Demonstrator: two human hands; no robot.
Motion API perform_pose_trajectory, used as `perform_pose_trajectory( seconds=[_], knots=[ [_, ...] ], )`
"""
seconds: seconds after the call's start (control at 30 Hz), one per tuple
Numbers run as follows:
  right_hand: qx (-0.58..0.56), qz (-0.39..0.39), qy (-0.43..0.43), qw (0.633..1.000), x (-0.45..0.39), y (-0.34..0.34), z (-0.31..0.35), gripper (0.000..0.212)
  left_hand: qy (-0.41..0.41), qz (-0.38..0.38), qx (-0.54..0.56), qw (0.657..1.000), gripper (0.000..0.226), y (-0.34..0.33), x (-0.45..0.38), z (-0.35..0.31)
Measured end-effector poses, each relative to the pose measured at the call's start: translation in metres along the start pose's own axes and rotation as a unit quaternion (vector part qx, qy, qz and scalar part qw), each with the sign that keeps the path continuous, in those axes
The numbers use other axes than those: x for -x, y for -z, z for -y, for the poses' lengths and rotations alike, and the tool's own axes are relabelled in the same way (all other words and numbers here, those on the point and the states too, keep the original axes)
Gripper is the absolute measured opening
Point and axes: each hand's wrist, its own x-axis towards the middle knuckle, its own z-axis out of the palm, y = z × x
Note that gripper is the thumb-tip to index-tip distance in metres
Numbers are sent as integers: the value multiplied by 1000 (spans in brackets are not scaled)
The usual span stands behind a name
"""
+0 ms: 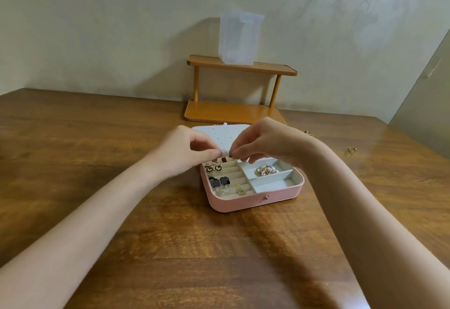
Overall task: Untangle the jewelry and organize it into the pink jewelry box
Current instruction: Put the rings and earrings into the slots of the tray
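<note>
At frame centre, over the open pink rounded-square jewelry box [253, 201], a tiny, indistinct item is being pinched between the curled left hand [192, 150] and right hand [265, 143], apparently being untangled, with placement into a compartment judged next.

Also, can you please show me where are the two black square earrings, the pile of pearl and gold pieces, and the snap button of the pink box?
black square earrings [219, 181], head view, on their dark faces.
pearl and gold pile [266, 170], head view, on its middle.
snap button [265, 197], head view, on the knob on the box's front wall.
</note>
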Motion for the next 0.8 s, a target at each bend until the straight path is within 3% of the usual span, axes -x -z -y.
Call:
perform_pose_trajectory(
  seconds=[0.2, 0.8],
  knots=[
    [27, 39, -37, 998, 2, -1, 0, 6, 48, 73, -31, 996, 4, 17, 2, 7],
    [54, 154, -61, 985, 15, -9, 8, 5, 15, 155, -106, 982, 15, 8, 1, 4]
  ],
)
